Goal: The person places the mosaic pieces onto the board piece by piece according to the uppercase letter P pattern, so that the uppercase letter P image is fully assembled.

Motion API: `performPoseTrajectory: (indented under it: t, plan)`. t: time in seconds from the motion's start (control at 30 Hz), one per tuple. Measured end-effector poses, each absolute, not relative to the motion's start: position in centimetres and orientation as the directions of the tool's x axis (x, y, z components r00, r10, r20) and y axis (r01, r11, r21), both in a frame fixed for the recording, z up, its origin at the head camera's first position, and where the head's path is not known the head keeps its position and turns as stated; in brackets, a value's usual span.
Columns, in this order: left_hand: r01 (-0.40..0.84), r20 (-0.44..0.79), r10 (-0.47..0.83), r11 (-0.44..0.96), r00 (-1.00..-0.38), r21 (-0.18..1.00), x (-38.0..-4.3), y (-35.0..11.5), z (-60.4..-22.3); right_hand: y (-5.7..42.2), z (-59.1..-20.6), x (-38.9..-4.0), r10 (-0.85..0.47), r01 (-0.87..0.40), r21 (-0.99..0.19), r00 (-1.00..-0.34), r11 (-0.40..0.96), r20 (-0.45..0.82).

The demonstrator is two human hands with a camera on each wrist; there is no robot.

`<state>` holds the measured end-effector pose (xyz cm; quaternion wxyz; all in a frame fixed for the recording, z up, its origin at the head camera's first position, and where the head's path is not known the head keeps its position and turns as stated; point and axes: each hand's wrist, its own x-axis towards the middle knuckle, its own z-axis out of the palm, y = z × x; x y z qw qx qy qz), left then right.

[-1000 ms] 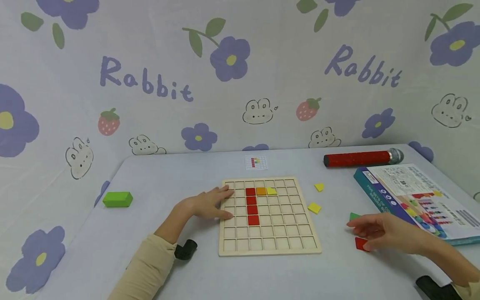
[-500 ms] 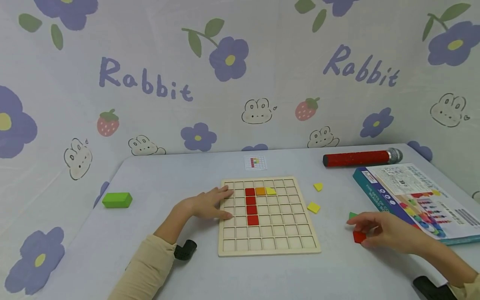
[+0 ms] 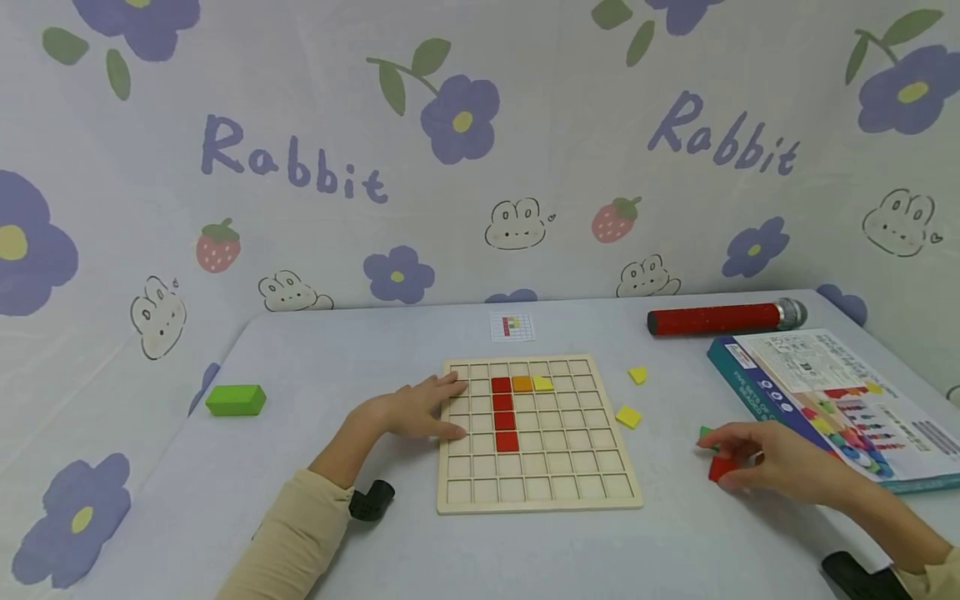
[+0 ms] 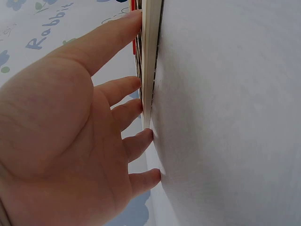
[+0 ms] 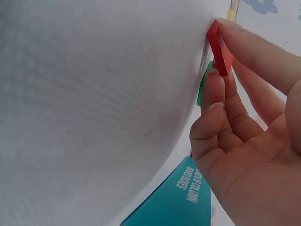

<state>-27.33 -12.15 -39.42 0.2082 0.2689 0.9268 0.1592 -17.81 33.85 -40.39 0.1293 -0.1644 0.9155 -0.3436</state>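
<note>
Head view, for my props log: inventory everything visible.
Grid board: 1, pale wood, centre.
Grid tiles: 4 red, 1 orange, 1 yellow, on board.
Loose tiles: 2, yellow, right of board.
Pinched tile: 1, red, right hand.
Obscured tile: at least 1, green, by pinched tile.
Pattern card: 1, white, behind board.
Block: 1, green, left.
Microphone: 1, red, back right.
Box: 1, teal-white, right.
Table: 1, white, underneath.
Backdrop: 1, white, behind.
Wrist cameras: 2, black, foreground.
Sleeves: 2, beige, foreground.
Left hand: 1, board edge.
Right hand: 1, near box.
</note>
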Motion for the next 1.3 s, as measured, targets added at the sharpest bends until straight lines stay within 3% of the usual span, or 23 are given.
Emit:
performPoseTrajectory:
  t: [0.6, 1.07, 1.3]
  plan:
    - [0.430, -0.291, 0.559, 0.808, -0.777, 0.404, -27.2, -12.3, -39.4, 33.4, -39.7, -18.7, -0.244, -0.144, -0.635, -0.967, 0.759, -0.072]
    - [0.431, -0.294, 0.556, 0.811, -0.777, 0.396, -27.4, -12.2, -39.5, 30.1, -39.6, -20.5, -0.141, 0.138, -0.779, -0.950, 0.612, -0.279]
    - [0.428, -0.302, 0.556, 0.811, -0.774, 0.399, -27.1, -12.1, -39.2, 27.2, -39.5, -21.1, -0.199, 0.153, -0.809, -0.928, 0.567, -0.315]
